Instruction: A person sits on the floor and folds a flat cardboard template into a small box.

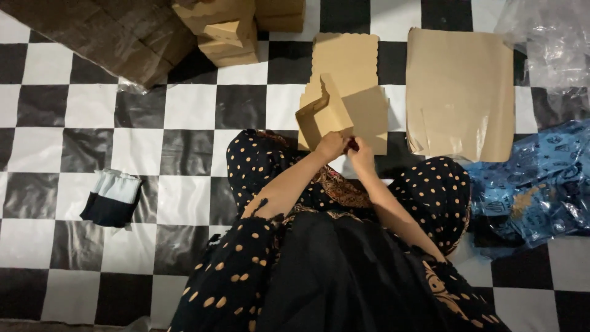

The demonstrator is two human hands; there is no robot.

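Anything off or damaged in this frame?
Mostly tidy. The flat brown sheet right of the hands has torn, ragged slits along its lower left edge. Crumpled blue plastic lies bunched beside it.

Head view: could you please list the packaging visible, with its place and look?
Half-folded brown box: held by left hand and right hand.
Flat brown sheets: upper right.
Folded brown boxes: top centre, piled.
Blue plastic bag: right, crumpled.
Clear plastic: top right.
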